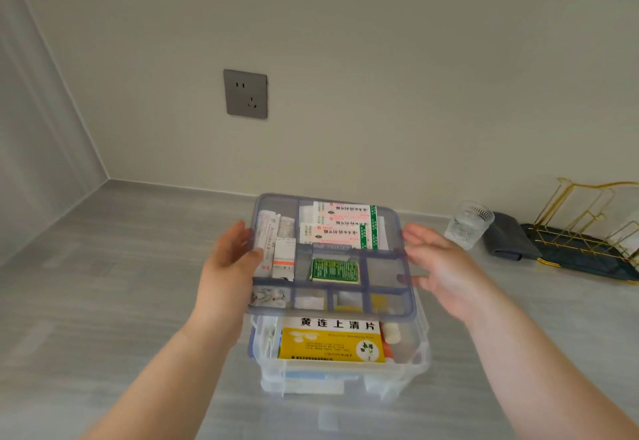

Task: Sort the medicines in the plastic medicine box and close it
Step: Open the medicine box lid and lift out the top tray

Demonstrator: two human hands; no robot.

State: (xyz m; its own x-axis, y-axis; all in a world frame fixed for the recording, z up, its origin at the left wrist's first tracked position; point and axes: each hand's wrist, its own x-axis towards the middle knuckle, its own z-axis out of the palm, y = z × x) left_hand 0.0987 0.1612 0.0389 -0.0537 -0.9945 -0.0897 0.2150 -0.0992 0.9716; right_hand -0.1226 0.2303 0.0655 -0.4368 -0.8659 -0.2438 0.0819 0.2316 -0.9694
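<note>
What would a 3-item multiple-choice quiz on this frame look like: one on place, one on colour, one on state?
1. Where is the drinking glass?
A. right of the medicine box
B. inside the box
C. left of the box

2. What is the main colour of the large packet in the lower box?
A. blue
B. yellow
C. red

3. How is the divided tray handled?
A. lying alone on the counter
B. by the right hand only
C. left hand at its left edge, right hand at its right edge

Answers:
1 A: the glass stands on the counter, off the tray's right edge.
2 B: its face below the white title band is yellow.
3 C: one hand sits on each side of the tray, above the lower box.
</note>
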